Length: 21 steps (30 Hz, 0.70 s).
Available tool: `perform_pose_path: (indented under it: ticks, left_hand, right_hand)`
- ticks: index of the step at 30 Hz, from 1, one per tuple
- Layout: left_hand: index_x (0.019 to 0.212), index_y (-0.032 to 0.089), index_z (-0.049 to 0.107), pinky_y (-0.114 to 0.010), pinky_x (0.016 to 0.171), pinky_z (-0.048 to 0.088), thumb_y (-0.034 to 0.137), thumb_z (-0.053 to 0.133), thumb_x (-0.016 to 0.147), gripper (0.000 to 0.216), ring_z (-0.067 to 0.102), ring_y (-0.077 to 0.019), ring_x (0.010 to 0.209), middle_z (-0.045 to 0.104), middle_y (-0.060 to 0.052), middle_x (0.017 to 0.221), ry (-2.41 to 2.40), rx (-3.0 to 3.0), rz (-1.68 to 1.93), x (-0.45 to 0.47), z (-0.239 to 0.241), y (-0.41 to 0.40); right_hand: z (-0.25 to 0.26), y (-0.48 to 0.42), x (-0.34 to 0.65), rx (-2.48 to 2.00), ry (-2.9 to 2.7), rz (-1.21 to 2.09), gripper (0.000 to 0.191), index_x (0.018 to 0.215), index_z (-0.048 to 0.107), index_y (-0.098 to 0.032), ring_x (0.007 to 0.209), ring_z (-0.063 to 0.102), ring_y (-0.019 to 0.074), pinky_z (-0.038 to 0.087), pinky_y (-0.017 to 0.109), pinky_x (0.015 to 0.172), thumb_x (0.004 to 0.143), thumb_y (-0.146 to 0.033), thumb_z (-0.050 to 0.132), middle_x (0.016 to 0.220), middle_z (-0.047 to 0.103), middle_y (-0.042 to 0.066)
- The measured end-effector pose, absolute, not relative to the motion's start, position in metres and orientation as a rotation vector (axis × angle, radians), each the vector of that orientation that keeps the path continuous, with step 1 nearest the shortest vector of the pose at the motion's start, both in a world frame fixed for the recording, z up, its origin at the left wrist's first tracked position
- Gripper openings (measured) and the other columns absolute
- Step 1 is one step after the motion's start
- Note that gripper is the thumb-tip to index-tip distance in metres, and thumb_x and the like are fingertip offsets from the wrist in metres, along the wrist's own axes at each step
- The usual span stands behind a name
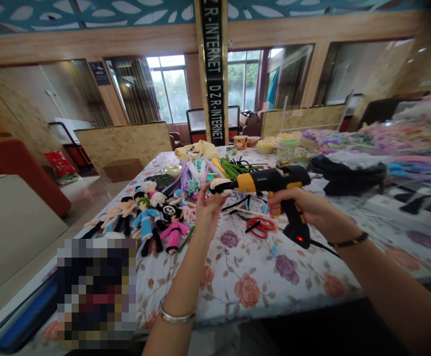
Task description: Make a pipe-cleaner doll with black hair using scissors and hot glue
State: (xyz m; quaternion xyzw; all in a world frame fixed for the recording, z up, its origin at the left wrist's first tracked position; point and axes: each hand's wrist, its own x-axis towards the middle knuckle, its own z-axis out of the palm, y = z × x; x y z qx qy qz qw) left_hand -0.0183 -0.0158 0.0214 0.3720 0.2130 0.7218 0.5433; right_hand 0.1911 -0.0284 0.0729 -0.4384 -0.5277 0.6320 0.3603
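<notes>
Black and yellow, the glue gun (270,181) sits in the right hand (300,200), whose fingers wrap its handle. The left hand (208,210) pinches a small pale-and-black piece (220,187) in its raised fingertips; its exact form is hard to make out.

With twelve o'clock straight ahead, the piece lies toward nine o'clock from the right hand and at one o'clock from the left palm. The gun's barrel runs nearly level from three to nine o'clock, nozzle end toward the piece, so the two nearly line up. Whether the tip touches it I cannot tell. The left hand is clearly the nearer to the piece.

Farther out, red-handled scissors (263,227) lie on the flower-patterned table (233,291) at about eight o'clock from the right hand. A cluster of small dolls (146,221) lies near nine o'clock from the left hand; bundled coloured stems (198,173) are around twelve, green ones (233,168) nearer one. A black bag (349,178) rests at two o'clock from the right hand.
</notes>
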Motion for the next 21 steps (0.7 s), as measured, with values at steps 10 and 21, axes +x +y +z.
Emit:
perform_pose_path:
  ticks: [10, 21]
  left_hand:
    - [0.093, 0.027, 0.057, -0.033, 0.082, 0.042, 0.016, 0.081, 0.045, 0.055, 0.065, -0.0154, 0.072, 0.066, 0.005, 0.072, 0.437, 0.825, 1.669, -0.0185, 0.0233, -0.0183]
    - [0.095, 0.027, 0.055, -0.029, 0.075, 0.042, 0.010, 0.079, 0.045, 0.057, 0.067, -0.0157, 0.071, 0.069, 0.003, 0.077, 0.420, 0.797, 1.654, -0.0209, 0.0209, -0.0158]
  right_hand:
    - [0.0728, -0.0297, 0.1906, -1.112, -1.352, 1.617, 0.013, 0.046, 0.057, -0.014, 0.050, 0.050, 0.0100, 0.045, 0.023, 0.054, 0.056, -0.020, 0.064, 0.050, 0.055, 0.002]
    - [0.0714, -0.0267, 0.1918, -1.101, -1.343, 1.630, 0.013, 0.047, 0.058, -0.014, 0.048, 0.050, 0.0092, 0.046, 0.022, 0.053, 0.053, -0.019, 0.068, 0.051, 0.054, 0.002]
